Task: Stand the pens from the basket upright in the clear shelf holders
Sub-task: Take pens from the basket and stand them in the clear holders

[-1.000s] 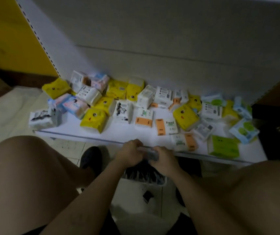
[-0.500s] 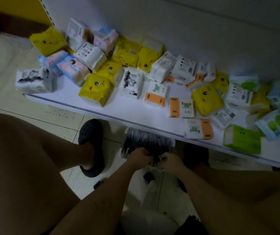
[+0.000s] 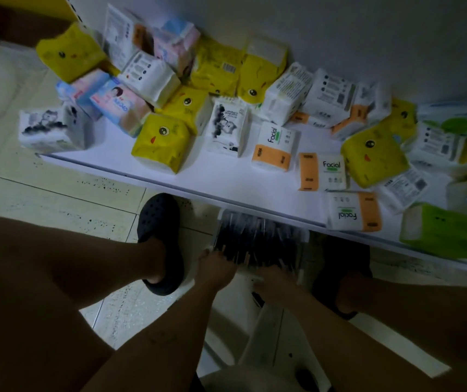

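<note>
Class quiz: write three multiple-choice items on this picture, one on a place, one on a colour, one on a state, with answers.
1. Where is the basket holding the pens? A on a lap; B on the floor, partly under the shelf edge; C among tissue packs.
2. The wide band on the Facial packs is: A orange; B blue; C red.
3. The pens are: A upright in holders; B scattered on the shelf; C lying packed in the basket.
Answers: B, the shelf lip covers its far end; A, orange shows on all three; C, they lie side by side inside.
</note>
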`<state>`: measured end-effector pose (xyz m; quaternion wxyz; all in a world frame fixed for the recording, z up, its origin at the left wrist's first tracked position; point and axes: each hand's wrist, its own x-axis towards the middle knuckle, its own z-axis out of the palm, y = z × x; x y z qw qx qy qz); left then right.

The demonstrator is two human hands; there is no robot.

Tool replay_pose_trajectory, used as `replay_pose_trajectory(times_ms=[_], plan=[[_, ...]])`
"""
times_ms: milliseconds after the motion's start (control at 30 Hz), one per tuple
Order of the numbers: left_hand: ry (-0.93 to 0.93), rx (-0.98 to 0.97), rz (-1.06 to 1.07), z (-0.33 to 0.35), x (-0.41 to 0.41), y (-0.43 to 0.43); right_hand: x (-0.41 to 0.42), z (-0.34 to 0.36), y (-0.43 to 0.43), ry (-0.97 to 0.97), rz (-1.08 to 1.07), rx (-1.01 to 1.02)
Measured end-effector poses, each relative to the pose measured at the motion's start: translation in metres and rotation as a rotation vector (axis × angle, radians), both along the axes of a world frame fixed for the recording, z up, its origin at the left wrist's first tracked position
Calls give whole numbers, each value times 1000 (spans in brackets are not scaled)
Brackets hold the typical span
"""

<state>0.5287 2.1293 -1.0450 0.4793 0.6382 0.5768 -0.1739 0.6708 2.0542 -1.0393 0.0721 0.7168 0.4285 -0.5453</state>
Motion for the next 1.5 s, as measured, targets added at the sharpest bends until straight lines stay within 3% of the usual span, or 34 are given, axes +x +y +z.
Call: replay_pose_trajectory(times_ms=[167,467,700,900,1200,1333,1500], plan=[[240,22,-198,6,-2,-2,-2,-2,4,21,13,-39],[285,62,-141,-5,4,-13,-4,-6,10,14,16,-94],[200,210,-102,11,11,-6,-5,-11,15,-26,1,-76],[79,88,130,11,13,-11,-2,-16,15,-61,-18,-87],[-232,-250,514,33,26,-7,4,6,21,-122,-296,6],[-215,-360,501,43,21,-7,11,29,21,-39,-452,-119],[-259,-256,477,63,15,-11,17,61,15,59,-453,-60]])
